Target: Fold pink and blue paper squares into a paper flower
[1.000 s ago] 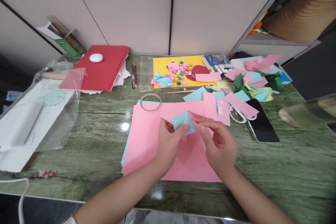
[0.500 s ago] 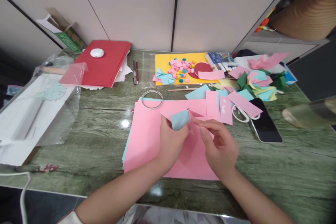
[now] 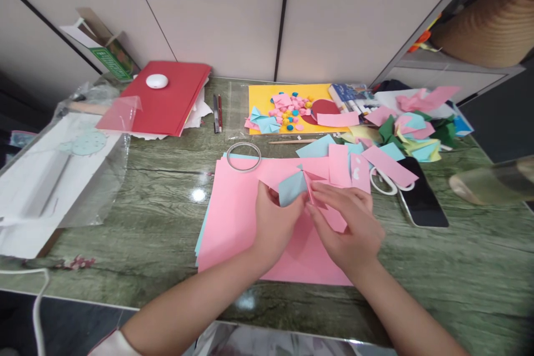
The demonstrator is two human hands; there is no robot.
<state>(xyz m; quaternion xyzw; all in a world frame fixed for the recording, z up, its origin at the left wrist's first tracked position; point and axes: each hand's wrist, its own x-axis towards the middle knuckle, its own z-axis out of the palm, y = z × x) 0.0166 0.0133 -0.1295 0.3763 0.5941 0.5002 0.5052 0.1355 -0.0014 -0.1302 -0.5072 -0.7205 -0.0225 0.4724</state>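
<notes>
A small folded paper piece, light blue on one side and pink on the other [image 3: 292, 187], is held above a stack of pink and blue sheets [image 3: 233, 222]. My left hand [image 3: 277, 219] grips its blue part between thumb and fingers. My right hand [image 3: 348, 225] pinches the pink part from the other side, its thumb and fingertips close to the left thumb. A silver ring [image 3: 244, 157] lies on the stack's upper left corner. Pink paper strips [image 3: 338, 164] lie by its upper right corner. The inner folds are partly hidden by my fingers.
White-handled scissors [image 3: 384, 181] rest beside a phone [image 3: 423, 194] at right. Behind are a yellow sheet [image 3: 258, 94] with small paper balls, a wooden stick [image 3: 292, 142] and crumpled paper pieces [image 3: 417, 125]. A red folder [image 3: 175, 94] and plastic bag [image 3: 112, 183] lie left.
My right hand's fingers have straightened and now press along the pink part of the folded paper. The view has shifted slightly, and my left hand keeps its hold.
</notes>
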